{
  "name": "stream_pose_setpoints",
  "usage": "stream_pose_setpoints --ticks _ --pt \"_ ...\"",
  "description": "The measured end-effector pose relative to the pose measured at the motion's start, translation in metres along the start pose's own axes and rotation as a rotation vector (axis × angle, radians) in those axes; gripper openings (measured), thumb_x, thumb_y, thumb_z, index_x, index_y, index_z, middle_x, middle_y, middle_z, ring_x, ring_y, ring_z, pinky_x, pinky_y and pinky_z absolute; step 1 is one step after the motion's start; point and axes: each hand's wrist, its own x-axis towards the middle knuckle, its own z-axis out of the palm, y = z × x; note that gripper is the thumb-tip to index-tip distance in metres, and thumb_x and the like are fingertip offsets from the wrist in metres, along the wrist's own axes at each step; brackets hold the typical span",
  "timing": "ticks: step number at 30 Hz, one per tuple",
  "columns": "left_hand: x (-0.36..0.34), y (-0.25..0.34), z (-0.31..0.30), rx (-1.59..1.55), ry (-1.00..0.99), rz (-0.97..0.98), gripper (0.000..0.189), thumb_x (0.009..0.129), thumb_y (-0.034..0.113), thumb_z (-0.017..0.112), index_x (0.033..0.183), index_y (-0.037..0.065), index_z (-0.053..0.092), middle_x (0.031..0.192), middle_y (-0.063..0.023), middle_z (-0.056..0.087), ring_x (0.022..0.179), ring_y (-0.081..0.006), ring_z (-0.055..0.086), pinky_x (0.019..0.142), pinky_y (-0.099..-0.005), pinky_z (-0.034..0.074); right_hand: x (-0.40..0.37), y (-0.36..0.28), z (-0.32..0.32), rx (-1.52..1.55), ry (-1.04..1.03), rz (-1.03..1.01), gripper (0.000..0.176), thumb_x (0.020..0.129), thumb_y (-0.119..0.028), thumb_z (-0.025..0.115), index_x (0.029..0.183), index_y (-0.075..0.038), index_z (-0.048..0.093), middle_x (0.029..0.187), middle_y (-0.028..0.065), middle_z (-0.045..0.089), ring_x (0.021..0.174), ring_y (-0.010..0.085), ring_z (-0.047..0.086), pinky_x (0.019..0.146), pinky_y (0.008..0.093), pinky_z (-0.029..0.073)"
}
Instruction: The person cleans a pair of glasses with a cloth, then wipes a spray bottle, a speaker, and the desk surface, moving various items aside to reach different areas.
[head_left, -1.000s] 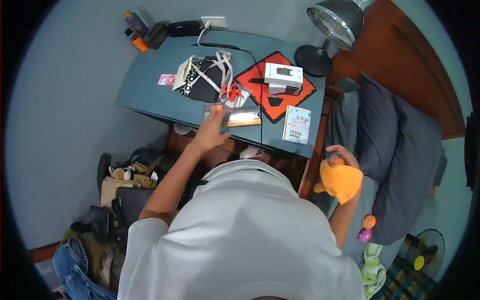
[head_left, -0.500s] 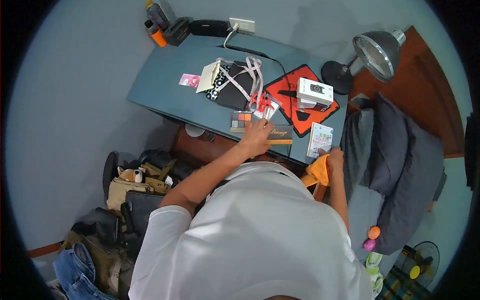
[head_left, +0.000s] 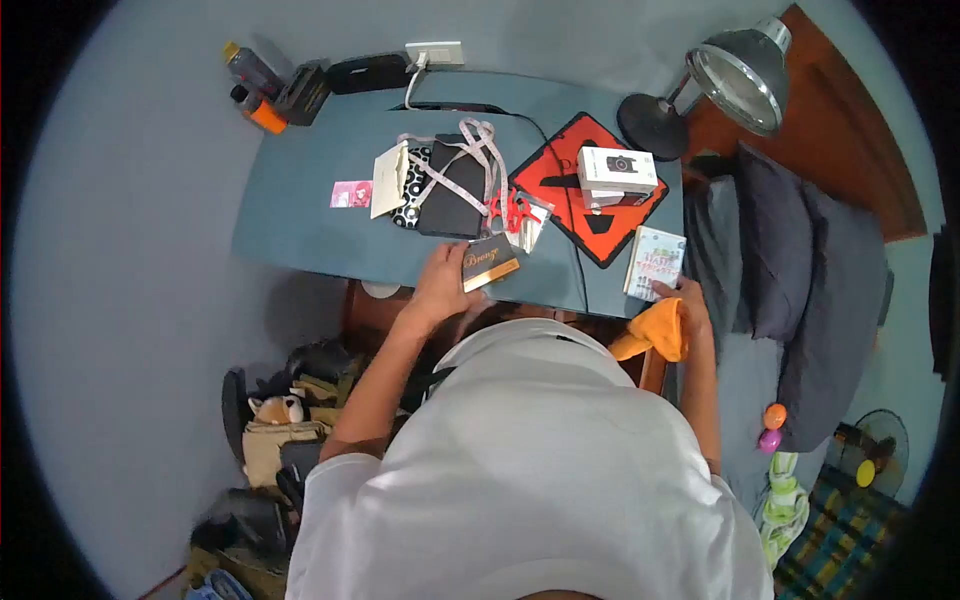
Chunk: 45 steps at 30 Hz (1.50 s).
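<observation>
My left hand (head_left: pixel 438 287) grips the left end of a dark, gold-edged palette case marked "Bronze" (head_left: pixel 492 260) at the desk's front edge. Its fingers are partly hidden by the case. Over at the desk's right front corner, my right hand (head_left: pixel 690 303) is closed on an orange cloth (head_left: pixel 655 331) that hangs below it. The fingertips of that hand touch the lower right corner of a small light-blue book (head_left: pixel 655 262). Just behind the case lie red-handled scissors (head_left: pixel 514 212), and a measuring tape (head_left: pixel 463 180) loops over a black notebook (head_left: pixel 450 205).
A white camera box (head_left: pixel 617 170) rests on an orange-black mat (head_left: pixel 560 190). The desk lamp (head_left: pixel 735 85) stands at the back right. A cream envelope (head_left: pixel 389 180) and pink card (head_left: pixel 351 194) lie left. Bottles (head_left: pixel 262 110) and a black speaker (head_left: pixel 368 73) line the back.
The Bronze case has moved left and now sits tilted in my left hand. The coloured squares beside it no longer show. My right hand stays by the book with the cloth. The view has shifted.
</observation>
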Motion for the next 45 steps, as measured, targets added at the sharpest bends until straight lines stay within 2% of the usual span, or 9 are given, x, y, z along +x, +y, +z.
stream_pose_setpoints --ticks 5,13,17,23,27,29,32,36,45 --pt "0.003 -0.011 -0.009 -0.105 -0.160 -0.005 0.101 0.061 0.029 0.080 0.136 -0.011 0.027 0.132 -0.0276 0.036 0.124 -0.0383 0.038 0.104 -0.0366 0.035 -0.039 -0.030 -0.004 0.394 -0.179 -0.044 0.031 0.079 -0.010 0.072 0.104 0.004 0.060 0.092 0.0095 0.067 0.070 0.0145 0.065 0.063 0.0286 0.053" --pt "0.018 -0.043 -0.012 -0.163 -0.250 0.013 0.090 0.062 0.031 0.081 0.133 -0.004 0.039 0.126 -0.0234 0.043 0.115 -0.0347 0.048 0.099 -0.0377 0.038 -0.038 -0.079 0.097 0.037 -0.397 -0.366 0.035 0.077 -0.011 0.072 0.107 0.003 0.062 0.097 0.0070 0.066 0.087 0.0136 0.061 0.080 0.0270 0.047" --pt "0.027 -0.043 -0.013 -0.222 -0.292 -0.046 0.101 0.054 0.037 0.085 0.132 -0.006 0.039 0.126 -0.0232 0.042 0.118 -0.0361 0.045 0.101 -0.0377 0.037 0.005 -0.068 0.170 -0.173 -0.217 -0.551 0.029 0.078 -0.007 0.069 0.105 0.002 0.062 0.097 0.0085 0.067 0.087 0.0131 0.062 0.080 0.0273 0.047" --pt "0.033 -0.041 -0.011 -0.125 -0.347 -0.030 0.105 0.051 0.041 0.086 0.130 -0.009 0.039 0.132 -0.0265 0.036 0.128 -0.0364 0.033 0.107 -0.0368 0.029 0.039 -0.047 0.214 -0.310 0.041 -0.509 0.035 0.074 -0.015 0.072 0.101 0.005 0.062 0.095 0.0196 0.067 0.085 0.0241 0.066 0.078 0.0334 0.049" --pt "0.035 -0.027 -0.019 -0.149 -0.409 -0.172 0.101 0.046 0.041 0.088 0.125 -0.007 0.045 0.120 -0.0225 0.043 0.118 -0.0356 0.043 0.101 -0.0361 0.036 0.041 -0.050 0.223 -0.349 0.135 -0.356 0.038 0.073 -0.016 0.071 0.103 0.006 0.061 0.099 0.0189 0.066 0.087 0.0229 0.065 0.077 0.0331 0.049" --pt "0.035 -0.030 -0.014 -0.141 -0.383 -0.168 0.099 0.046 0.039 0.088 0.123 -0.006 0.046 0.116 -0.0210 0.045 0.113 -0.0359 0.046 0.097 -0.0368 0.038 0.047 -0.050 0.226 0.226 -0.237 -0.278 0.042 0.072 -0.013 0.070 0.107 0.006 0.059 0.105 0.0170 0.065 0.090 0.0211 0.063 0.079 0.0329 0.049" --pt "0.034 -0.035 -0.010 -0.131 -0.339 -0.165 0.094 0.044 0.038 0.088 0.118 -0.005 0.049 0.112 -0.0200 0.047 0.108 -0.0360 0.050 0.093 -0.0374 0.041 0.045 -0.064 0.226 0.258 -0.271 -0.024 0.039 0.072 -0.008 0.068 0.108 0.005 0.059 0.105 0.0125 0.065 0.089 0.0194 0.063 0.080 0.0327 0.048" --pt "0.033 -0.037 -0.004 -0.187 -0.306 -0.146 0.093 0.042 0.040 0.089 0.114 -0.005 0.050 0.113 -0.0209 0.048 0.107 -0.0353 0.051 0.093 -0.0372 0.041 0.024 -0.070 0.221 0.475 -0.439 -0.241 0.034 0.072 -0.006 0.066 0.104 0.004 0.062 0.102 0.0110 0.066 0.089 0.0197 0.063 0.080 0.0322 0.048" --pt "0.035 -0.037 -0.003 -0.278 -0.417 -0.234 0.095 0.044 0.035 0.089 0.121 -0.003 0.048 0.112 -0.0190 0.051 0.107 -0.0311 0.051 0.093 -0.0362 0.041 0.000 -0.092 0.173 -0.279 -0.165 -0.303 0.032 0.078 -0.005 0.062 0.108 0.006 0.060 0.100 0.0123 0.066 0.088 0.0182 0.063 0.081 0.0303 0.048"
